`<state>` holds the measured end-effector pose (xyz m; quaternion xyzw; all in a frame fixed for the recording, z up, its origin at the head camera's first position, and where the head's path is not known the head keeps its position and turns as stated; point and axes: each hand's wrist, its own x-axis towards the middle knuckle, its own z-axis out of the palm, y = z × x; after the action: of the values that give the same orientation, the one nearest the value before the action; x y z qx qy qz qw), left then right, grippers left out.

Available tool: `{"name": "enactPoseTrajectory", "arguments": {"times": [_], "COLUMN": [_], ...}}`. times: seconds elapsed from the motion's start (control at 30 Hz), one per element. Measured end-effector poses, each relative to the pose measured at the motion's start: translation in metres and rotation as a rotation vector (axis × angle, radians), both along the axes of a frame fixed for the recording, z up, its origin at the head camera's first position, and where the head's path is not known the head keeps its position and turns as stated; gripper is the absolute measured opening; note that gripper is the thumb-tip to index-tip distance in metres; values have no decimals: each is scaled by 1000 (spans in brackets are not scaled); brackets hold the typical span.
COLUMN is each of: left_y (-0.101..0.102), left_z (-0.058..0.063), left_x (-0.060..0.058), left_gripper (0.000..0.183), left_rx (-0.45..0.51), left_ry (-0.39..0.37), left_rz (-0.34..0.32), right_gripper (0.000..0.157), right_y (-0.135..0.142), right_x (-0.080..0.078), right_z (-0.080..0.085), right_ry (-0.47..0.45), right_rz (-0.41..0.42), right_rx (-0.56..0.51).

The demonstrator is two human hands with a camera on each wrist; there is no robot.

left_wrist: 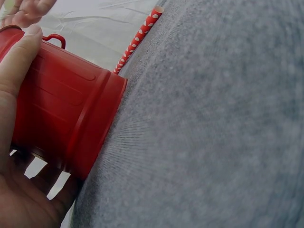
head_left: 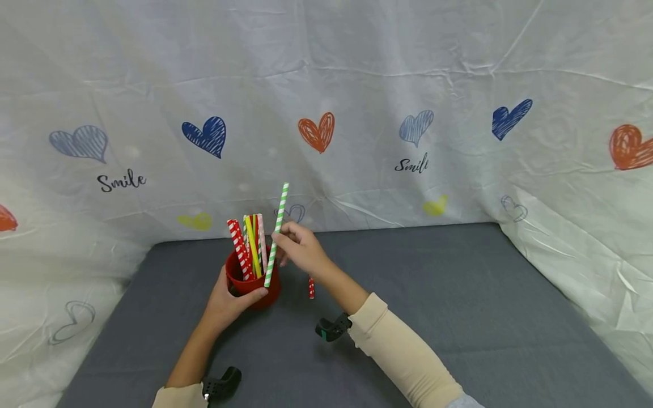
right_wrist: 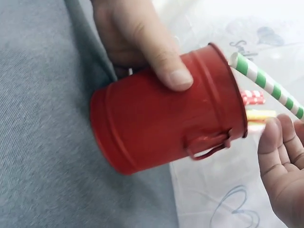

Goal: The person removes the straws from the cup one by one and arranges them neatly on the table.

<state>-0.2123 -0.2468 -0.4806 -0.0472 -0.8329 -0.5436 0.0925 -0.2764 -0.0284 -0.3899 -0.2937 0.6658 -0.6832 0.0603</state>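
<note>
My left hand point(head_left: 227, 300) grips a red metal bucket point(right_wrist: 156, 114) round its side, thumb near the rim. Several paper straws point(head_left: 250, 249), in red with white dots, yellow, pink and striped patterns, stand in the bucket and lean on its rim. Above its right side, my right hand point(head_left: 301, 249) pinches a green-and-white striped straw point(head_left: 277, 232), held nearly upright. The striped straw's lower end is right at the bucket's rim in the right wrist view. A red straw with white dots point(left_wrist: 137, 40) lies on the table to the right of the bucket, partly hidden by my right hand.
Dark grey cloth point(head_left: 433, 294) covers the table. Behind it and along the sides hangs a white sheet point(head_left: 357, 45) printed with hearts and the word Smile. Each wrist wears a black strap device, such as the one on the right wrist point(head_left: 334, 327).
</note>
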Motion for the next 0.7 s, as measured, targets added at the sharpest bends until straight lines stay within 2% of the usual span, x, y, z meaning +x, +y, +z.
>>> {"name": "enactPoseTrajectory", "arguments": {"times": [0.17, 0.4, 0.7], "left_y": [0, 1, 0], "left_z": [0, -1, 0], "left_x": [-1, 1, 1], "left_gripper": [98, 100, 100], "left_rx": [13, 20, 21], "left_ry": [-4, -13, -12], "left_rz": [-2, 7, 7], "right_gripper": [24, 21, 23], "right_y": [5, 12, 21], "right_x": [-4, -11, -16], "right_z": [-12, -31, -38], "right_ry": [-29, -118, -212], "right_rz": [-55, -114, -177], "right_rx": [44, 98, 160]}}
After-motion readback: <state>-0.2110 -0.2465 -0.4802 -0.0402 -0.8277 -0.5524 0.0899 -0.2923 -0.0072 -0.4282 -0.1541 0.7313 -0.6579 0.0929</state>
